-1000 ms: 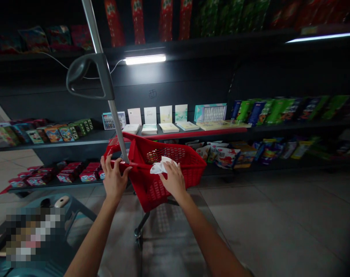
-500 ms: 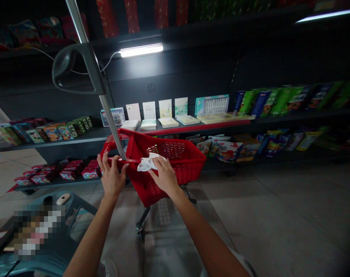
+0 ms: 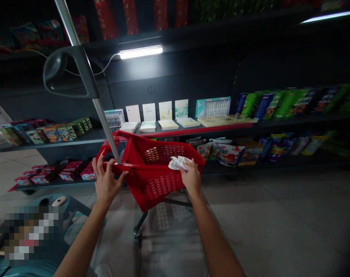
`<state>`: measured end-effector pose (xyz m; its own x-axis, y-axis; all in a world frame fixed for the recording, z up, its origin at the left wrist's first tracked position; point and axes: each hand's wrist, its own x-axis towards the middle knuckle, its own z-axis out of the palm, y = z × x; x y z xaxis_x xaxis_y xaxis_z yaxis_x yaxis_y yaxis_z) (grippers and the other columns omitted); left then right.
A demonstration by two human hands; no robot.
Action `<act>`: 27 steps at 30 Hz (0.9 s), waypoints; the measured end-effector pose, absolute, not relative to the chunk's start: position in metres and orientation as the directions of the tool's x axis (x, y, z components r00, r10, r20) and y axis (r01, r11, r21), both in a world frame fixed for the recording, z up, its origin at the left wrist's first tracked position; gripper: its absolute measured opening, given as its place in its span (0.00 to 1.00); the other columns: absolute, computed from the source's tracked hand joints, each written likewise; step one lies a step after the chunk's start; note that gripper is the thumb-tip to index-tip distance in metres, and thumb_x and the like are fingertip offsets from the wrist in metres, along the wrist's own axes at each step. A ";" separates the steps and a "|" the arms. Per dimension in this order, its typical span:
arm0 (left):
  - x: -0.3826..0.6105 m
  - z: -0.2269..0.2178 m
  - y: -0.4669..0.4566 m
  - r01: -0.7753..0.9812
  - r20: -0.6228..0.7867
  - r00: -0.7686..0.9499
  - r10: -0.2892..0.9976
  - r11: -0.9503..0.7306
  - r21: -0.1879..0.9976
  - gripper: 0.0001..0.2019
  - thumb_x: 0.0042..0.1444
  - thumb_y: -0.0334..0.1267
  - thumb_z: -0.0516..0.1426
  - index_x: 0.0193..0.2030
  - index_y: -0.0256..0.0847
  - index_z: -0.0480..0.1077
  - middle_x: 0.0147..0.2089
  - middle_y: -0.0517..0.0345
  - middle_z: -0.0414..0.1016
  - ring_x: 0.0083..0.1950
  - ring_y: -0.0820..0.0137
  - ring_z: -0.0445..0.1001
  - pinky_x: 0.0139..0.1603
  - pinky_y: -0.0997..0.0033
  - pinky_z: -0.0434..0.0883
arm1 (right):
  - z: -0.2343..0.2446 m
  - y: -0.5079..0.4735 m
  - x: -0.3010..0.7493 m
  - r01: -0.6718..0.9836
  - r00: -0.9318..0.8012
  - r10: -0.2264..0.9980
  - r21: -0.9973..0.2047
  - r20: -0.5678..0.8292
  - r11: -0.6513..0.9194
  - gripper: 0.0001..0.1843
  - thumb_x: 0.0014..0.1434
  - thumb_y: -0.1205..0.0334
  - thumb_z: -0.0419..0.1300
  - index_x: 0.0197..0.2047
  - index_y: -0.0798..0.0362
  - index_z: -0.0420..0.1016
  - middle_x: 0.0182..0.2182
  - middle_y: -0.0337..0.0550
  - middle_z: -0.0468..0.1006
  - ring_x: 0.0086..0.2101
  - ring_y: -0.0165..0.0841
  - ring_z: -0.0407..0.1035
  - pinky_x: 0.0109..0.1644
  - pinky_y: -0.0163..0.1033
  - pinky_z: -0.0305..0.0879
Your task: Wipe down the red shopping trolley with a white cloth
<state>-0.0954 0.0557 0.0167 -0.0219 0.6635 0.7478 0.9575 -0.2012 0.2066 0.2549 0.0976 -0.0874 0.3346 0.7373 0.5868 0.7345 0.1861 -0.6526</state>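
Right hand (image 3: 191, 177) slid along the red basket (image 3: 160, 184), pressing a white cloth (image 3: 176, 163).

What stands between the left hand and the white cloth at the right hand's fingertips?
The grey metal pole comes down to the red basket rim just beyond the left hand. Past it, the basket's open interior spans the gap to the white cloth, held by the right hand at the far rim.

A shopping cart (image 3: 160, 188) stands before the shelves (image 3: 293, 123) — a cloth (image 3: 177, 163) on its basket rim, a stool (image 3: 73, 206) to its left, floor tiles (image 3: 264, 231) beneath.
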 end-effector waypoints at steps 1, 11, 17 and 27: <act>-0.095 0.017 0.056 0.959 0.740 -0.027 0.672 -0.191 0.208 0.32 0.59 0.58 0.64 0.65 0.43 0.68 0.79 0.38 0.47 0.81 0.35 0.39 0.56 0.37 0.78 | -0.088 0.100 0.255 0.711 0.356 0.738 -0.678 0.574 0.184 0.20 0.67 0.55 0.58 0.55 0.53 0.83 0.64 0.52 0.76 0.72 0.49 0.55 0.75 0.57 0.53; -0.092 0.018 0.053 0.966 0.712 -0.039 0.701 -0.155 0.206 0.30 0.59 0.55 0.65 0.63 0.43 0.69 0.79 0.38 0.48 0.81 0.35 0.40 0.51 0.41 0.82 | -0.116 0.131 0.301 0.357 0.863 0.394 -0.934 0.315 -0.035 0.30 0.63 0.47 0.58 0.58 0.59 0.79 0.57 0.65 0.79 0.57 0.55 0.74 0.61 0.53 0.69; -0.093 0.013 0.057 0.962 0.747 -0.039 0.664 -0.178 0.209 0.30 0.59 0.56 0.64 0.63 0.44 0.68 0.79 0.39 0.47 0.81 0.37 0.39 0.57 0.36 0.78 | -0.142 0.131 0.302 0.098 0.938 0.335 -0.995 0.088 -0.011 0.29 0.57 0.46 0.60 0.54 0.59 0.77 0.48 0.62 0.83 0.46 0.50 0.79 0.50 0.48 0.74; -0.074 0.018 0.048 0.956 0.733 -0.100 0.673 -0.138 0.258 0.29 0.59 0.54 0.65 0.64 0.45 0.70 0.79 0.40 0.49 0.81 0.37 0.40 0.52 0.42 0.82 | -0.132 0.110 0.202 0.176 0.773 0.593 -0.974 0.227 0.144 0.28 0.55 0.47 0.61 0.53 0.58 0.78 0.42 0.55 0.84 0.43 0.46 0.79 0.45 0.44 0.75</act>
<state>-0.0740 0.0481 0.0182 -0.1002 0.6728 0.7330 0.9562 -0.1384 0.2578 0.2023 0.1100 -0.1323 0.7727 0.5929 0.2269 0.1755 0.1439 -0.9739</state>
